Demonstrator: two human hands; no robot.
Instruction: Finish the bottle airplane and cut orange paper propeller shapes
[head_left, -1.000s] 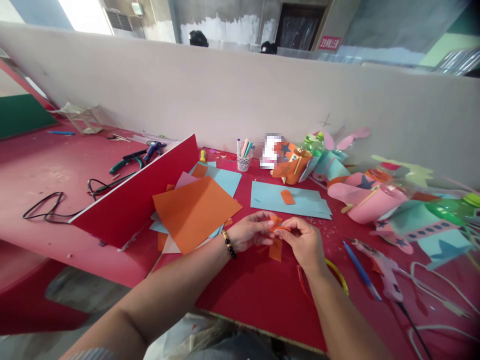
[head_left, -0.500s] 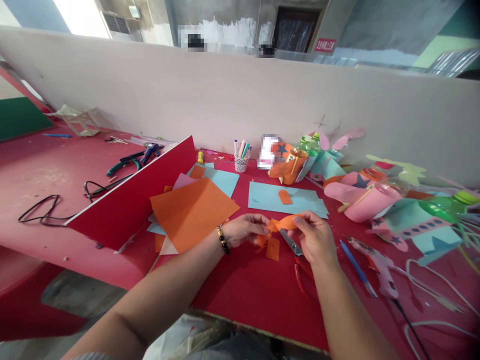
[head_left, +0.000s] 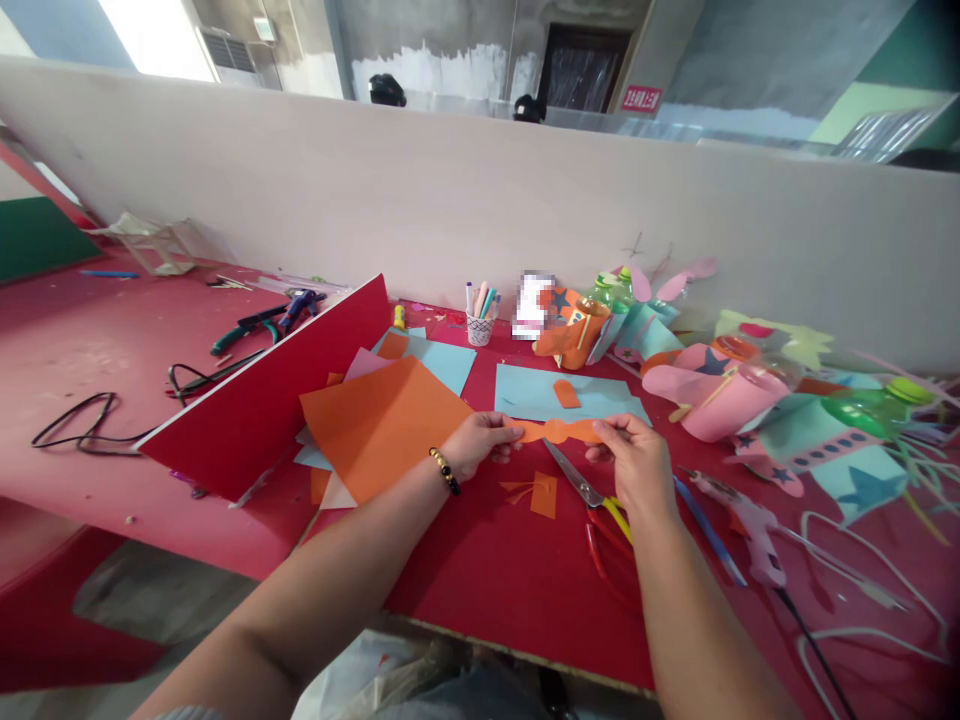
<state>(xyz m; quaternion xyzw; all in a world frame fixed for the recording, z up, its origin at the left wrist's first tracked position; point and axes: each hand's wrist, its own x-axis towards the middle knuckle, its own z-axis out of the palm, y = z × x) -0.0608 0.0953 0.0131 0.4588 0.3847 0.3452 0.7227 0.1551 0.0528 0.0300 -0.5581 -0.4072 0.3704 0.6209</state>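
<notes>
Between my hands a cut orange paper strip (head_left: 556, 431) with wavy edges is stretched out flat. My left hand (head_left: 484, 445) pinches its left end, and my right hand (head_left: 634, 455) pinches the right end. Below the strip lies a pair of scissors (head_left: 589, 495) with one red and one yellow handle, partly behind my right wrist. Orange paper scraps (head_left: 544, 494) rest on the red tabletop to the left of the scissors. Beyond my hands a small rounded orange paper piece (head_left: 567, 393) lies on light blue paper (head_left: 517, 390).
A large orange sheet (head_left: 382, 425) tops a paper stack at left, beside an upright red board (head_left: 270, 400). Markers stand in a cup (head_left: 480, 328). At right are paper-covered bottle crafts (head_left: 735, 395), a blue pen (head_left: 709, 530) and a pink glue gun (head_left: 750, 525) with its cord.
The orange strip has gone from bunched and twisted to stretched flat. Both hands have moved apart slightly, and more of the scissors and scraps shows beneath them.
</notes>
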